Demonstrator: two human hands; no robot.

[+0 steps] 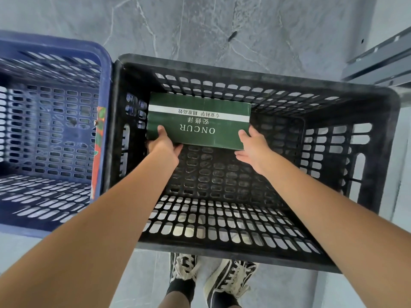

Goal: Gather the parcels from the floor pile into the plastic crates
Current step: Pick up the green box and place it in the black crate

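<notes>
A green box [198, 121] printed "ONCUR" in white, with a pale band of Chinese characters across it, sits inside the black plastic crate [375, 138], toward the crate's far left corner. Its print reads upside down from the head camera. Whether the box lies flat on the crate's perforated bottom or is just above it cannot be told.

The left hand [163, 144] holds the box at its near left corner: the thumb lies on the top face and the fingers curl under the near edge, so this grip is closed on the box. The right hand [252, 147] is at the near right corner with its fingers loosely spread and fairly straight; the fingertips touch or nearly touch the box's edge, and its grip is slack, wrapped around nothing. Both bare forearms reach down over the crate's near rim.

A blue plastic crate [104, 70] stands just beside the black one on the left, their walls touching or nearly so; a red and green label shows on its near right edge. Both crates stand on a grey marble-patterned floor [200, 30]. Two black-and-white laced sneakers [229, 278] show below the black crate's near wall. Grey metal rails [382, 63] run along the upper right.
</notes>
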